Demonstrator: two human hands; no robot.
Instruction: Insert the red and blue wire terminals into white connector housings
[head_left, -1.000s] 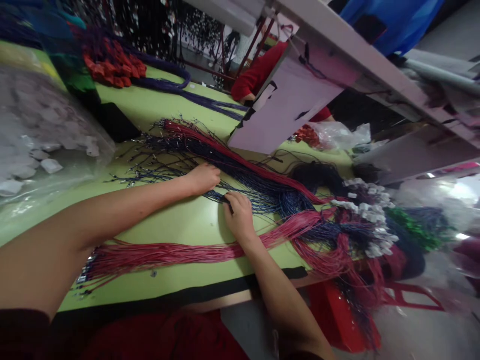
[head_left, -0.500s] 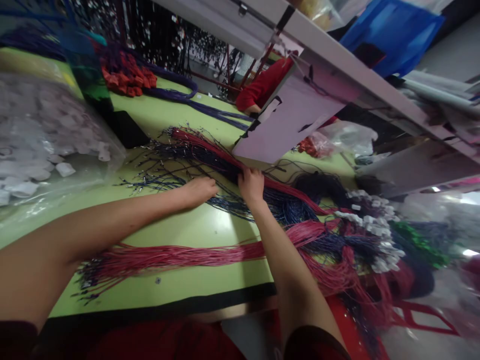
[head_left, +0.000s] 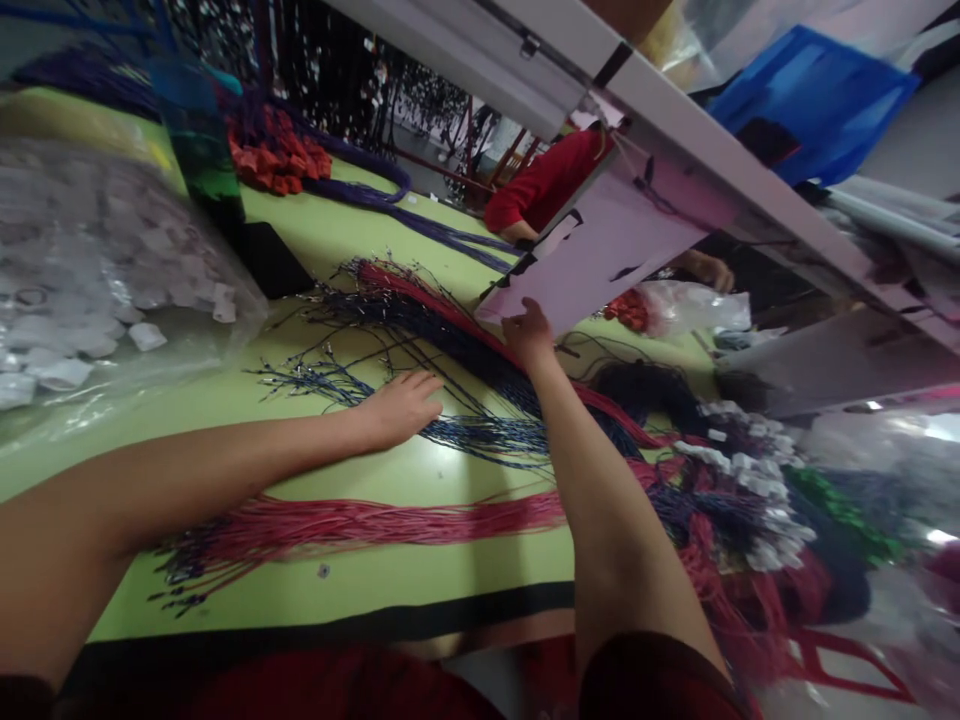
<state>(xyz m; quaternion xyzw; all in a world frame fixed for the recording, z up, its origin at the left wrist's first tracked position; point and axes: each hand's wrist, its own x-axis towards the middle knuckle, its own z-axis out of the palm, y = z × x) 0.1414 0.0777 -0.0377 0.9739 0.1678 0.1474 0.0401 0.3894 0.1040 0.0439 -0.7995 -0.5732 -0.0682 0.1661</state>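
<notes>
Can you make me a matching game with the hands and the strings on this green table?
Things:
1. left hand
2. right hand
3. pink cords
4. red bundles

Places:
A. far end of the table, by the purple cords
B. flat on the dark blue cords
C. stretched across the table's near part
D. reached far out, at the edge of the pale card

Pairs: 1-B, 2-D, 3-C, 4-A
</notes>
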